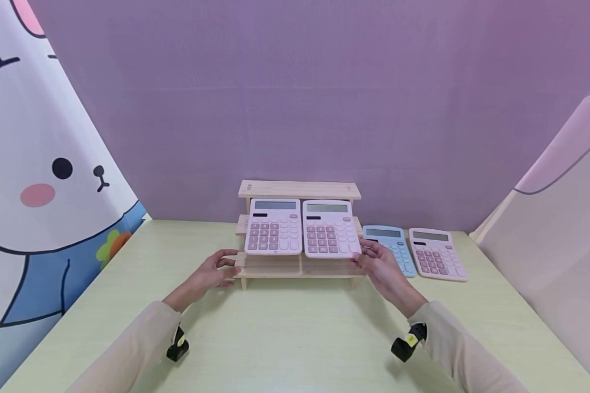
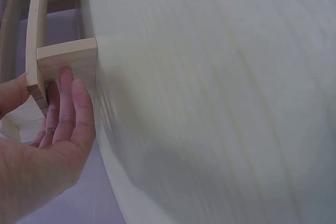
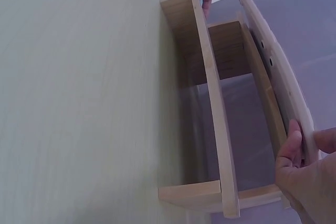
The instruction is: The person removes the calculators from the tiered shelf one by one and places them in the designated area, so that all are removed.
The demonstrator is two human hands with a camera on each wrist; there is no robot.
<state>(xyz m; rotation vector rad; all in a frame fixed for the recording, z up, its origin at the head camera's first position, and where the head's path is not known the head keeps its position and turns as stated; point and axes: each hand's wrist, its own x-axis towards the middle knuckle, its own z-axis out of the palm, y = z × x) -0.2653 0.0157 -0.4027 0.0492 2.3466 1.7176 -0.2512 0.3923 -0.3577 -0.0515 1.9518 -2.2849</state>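
Note:
A three-tier wooden stand [image 1: 300, 189] is on the table, and two pink calculators lean side by side on it: a left one [image 1: 273, 221] and a right one [image 1: 330, 224]. At the left end of its lowest board [image 2: 35, 45], my left hand [image 1: 208, 277] grips with the thumb above and fingers beneath. My right hand [image 1: 384, 272] pinches the lower right corner of the right calculator. In the right wrist view, the thumb is on that calculator's [image 3: 281, 72] outer side, fingertips behind.
Right of the stand, a blue calculator [image 1: 389, 233] and another pink calculator [image 1: 437, 254] lie on the pale table [image 1: 295, 338]. Behind rises a purple backdrop [image 1: 295, 98]. A cartoon-printed cloth [image 1: 39, 136] hangs at the left, a pale one [image 1: 560, 229] at the right.

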